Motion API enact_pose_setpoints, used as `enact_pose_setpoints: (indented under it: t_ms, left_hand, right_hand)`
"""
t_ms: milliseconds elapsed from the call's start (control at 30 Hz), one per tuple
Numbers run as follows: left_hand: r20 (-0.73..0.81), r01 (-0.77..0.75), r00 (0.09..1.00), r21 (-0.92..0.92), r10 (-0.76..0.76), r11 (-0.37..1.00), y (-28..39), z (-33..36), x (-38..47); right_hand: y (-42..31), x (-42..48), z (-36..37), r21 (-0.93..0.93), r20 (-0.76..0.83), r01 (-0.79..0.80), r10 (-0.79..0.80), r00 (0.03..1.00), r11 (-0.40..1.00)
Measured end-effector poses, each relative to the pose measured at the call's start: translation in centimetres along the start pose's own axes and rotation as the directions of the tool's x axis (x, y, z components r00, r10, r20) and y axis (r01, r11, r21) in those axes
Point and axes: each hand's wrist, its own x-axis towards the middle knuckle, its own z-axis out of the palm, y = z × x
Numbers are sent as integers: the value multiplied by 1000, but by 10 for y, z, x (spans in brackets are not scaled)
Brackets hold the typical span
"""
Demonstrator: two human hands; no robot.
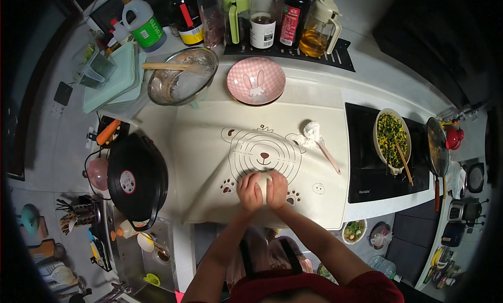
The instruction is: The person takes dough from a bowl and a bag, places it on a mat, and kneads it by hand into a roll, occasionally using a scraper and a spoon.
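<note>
A pale lump of dough (264, 188) lies near the front edge of a cream silicone mat (204, 145) printed with a bear face. My left hand (250, 191) holds its left side and my right hand (277, 189) its right side, fingers curled over it. Most of the lump is hidden by both hands. Toward the mat's right side, a spoon with a pink handle (329, 157) rests with its bowl full of white flour (311, 130), some of it spilled around. Behind the mat stands a pink checked bowl with a rabbit (256, 81).
A floury metal bowl (182, 77) with wooden chopsticks (165, 66) stands back left. Left of the mat is a black lidded appliance (137, 181). On the right, a pan of chopped greens and egg (392, 140) sits on a black cooktop (361, 165). Bottles (263, 27) line the back.
</note>
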Motion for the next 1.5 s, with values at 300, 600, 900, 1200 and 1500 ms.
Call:
enact_pose_setpoints:
  t_ms: [300,600,900,1200,1500]
  left_hand:
    - [321,539,833,-281,-451,794,-33,-9,4]
    - [-40,105,994,537,-99,837,20,-117,-44]
    - [312,-192,946,761,-90,619,-67,-175,-44]
    - [702,-506,711,538,-27,674,-79,-203,-34]
    - [774,-461,524,608,-355,647,-51,-202,-34]
  right_hand:
    - [-5,25,-23,-69,421,110,-71,904,991]
    - [7,-32,-23,-30,189,-529,524,830,848]
    - [-63,-59,-59,501,692,-860,640,334,-93]
    - [-74,-59,-39,627,662,-756,640,389,-188]
    - [-82,-66,-31,683,429,-730,799,422,18]
